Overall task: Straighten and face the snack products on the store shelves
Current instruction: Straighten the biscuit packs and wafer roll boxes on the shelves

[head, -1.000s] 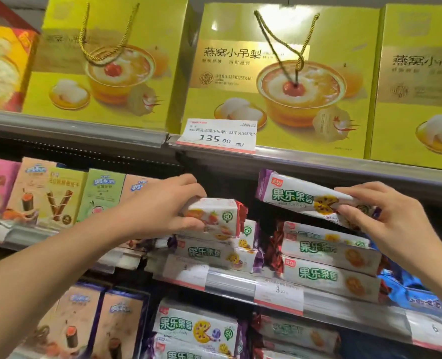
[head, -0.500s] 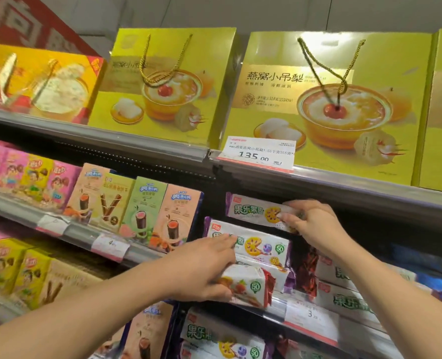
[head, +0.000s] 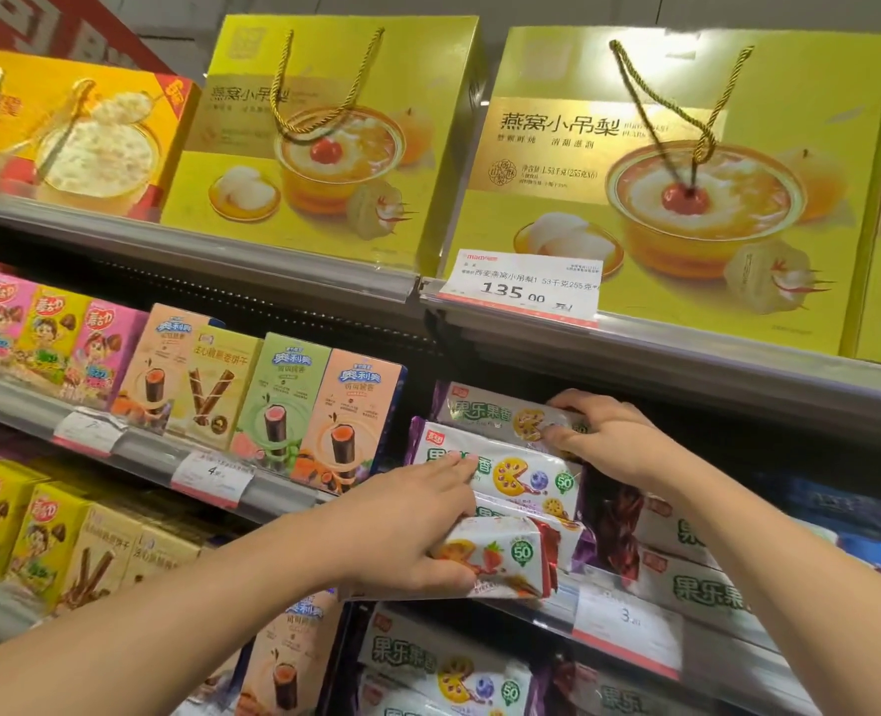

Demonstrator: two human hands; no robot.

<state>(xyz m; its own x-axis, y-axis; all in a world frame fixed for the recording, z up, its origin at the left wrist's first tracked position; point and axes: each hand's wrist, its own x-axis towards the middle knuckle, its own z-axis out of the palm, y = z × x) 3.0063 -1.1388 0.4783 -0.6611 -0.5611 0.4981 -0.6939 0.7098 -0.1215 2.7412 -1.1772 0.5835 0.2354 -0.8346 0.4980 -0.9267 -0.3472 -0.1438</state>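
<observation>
A stack of white-and-purple biscuit packs sits on the middle shelf. My left hand (head: 402, 524) grips a red-trimmed strawberry pack (head: 500, 555) at the shelf's front edge, its fingertips touching the blueberry pack (head: 510, 470) above. My right hand (head: 603, 436) is closed on the right end of the top pack (head: 495, 410), which lies on the stack just under the upper shelf. More packs of the same brand (head: 696, 586) lie to the right, partly hidden by my right arm.
Yellow gift boxes (head: 686, 173) with rope handles stand on the top shelf behind a price tag (head: 521, 286). Wafer-roll boxes (head: 267, 395) stand left of the packs. Price labels (head: 624, 617) line the shelf rail. Lower shelves hold more boxes and packs.
The view swung left. My right hand set the top pack onto the left stack. My left hand brought the strawberry pack down to the shelf's front edge.
</observation>
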